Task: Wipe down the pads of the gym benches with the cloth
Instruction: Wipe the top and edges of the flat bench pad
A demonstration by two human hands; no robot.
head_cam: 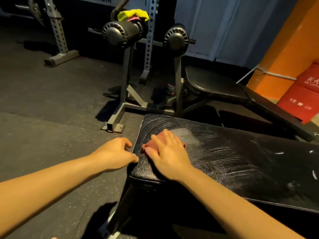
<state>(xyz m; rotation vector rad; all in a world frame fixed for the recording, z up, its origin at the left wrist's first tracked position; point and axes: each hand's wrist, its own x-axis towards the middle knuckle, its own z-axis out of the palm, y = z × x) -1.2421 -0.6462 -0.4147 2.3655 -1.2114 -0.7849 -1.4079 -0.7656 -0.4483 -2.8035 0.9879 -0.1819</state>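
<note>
The right hand (pixel 168 157) lies flat, fingers straight and slightly spread, pressing a reddish cloth (pixel 147 147) onto the near pad (pixel 241 169). The cloth sits at the left end of this black pad, mostly covered by the hand, with only its left and far edges showing past the fingers. Pale wet streaks arc across the pad to the right of the hand, and a brighter patch shines just beyond the fingertips. The left hand (pixel 115 152) is off the pad's left edge, holding nothing, its fingers loosely curled; the thumb tip reaches the edge of the pad, though actual contact cannot be told. Both forearms are bare and come in from the near side. Farther away and to the right stands a far bench (pixel 215 85) with a black pad of its own, well apart from the cloth. Its grey frame carries 2 black rollers (pixel 117 34), and a yellow rag (pixel 133 14) lies on top of the left 1. A perforated rack (pixel 58 33) stands at the far left on the dark speckled floor (pixel 51 104). At the right, a red box (pixel 300 100) rests against an orange wall (pixel 284 49).
</note>
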